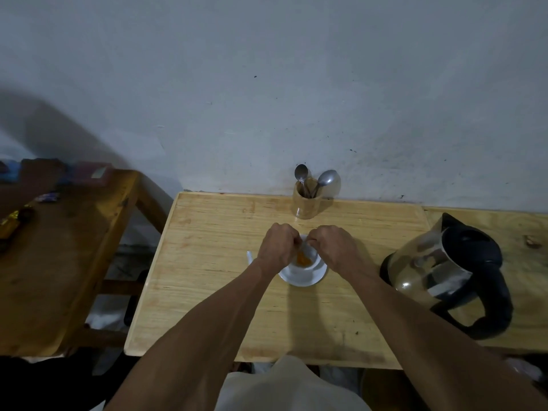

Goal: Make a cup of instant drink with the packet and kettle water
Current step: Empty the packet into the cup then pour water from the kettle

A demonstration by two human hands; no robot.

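A white cup (pixel 315 260) stands on a white saucer (pixel 299 277) in the middle of the light wooden table (pixel 213 262). Orange powder (pixel 393 258) lies inside the cup. Both hands hover right above the cup, fingers pinched together on a small packet (pixel 304 240) that is almost wholly hidden between them. My left hand (pixel 277 244) is on the cup's left, my right hand (pixel 335 247) on its right. The kettle (pixel 444 274), with a glass body and a black handle and lid, stands at the table's right.
A wooden holder (pixel 307 203) with two spoons (pixel 314 179) stands at the back by the wall. A darker wooden table (pixel 59 247) to the left carries wrappers and small items. A white spoon-like handle (pixel 250 256) pokes out left of the saucer.
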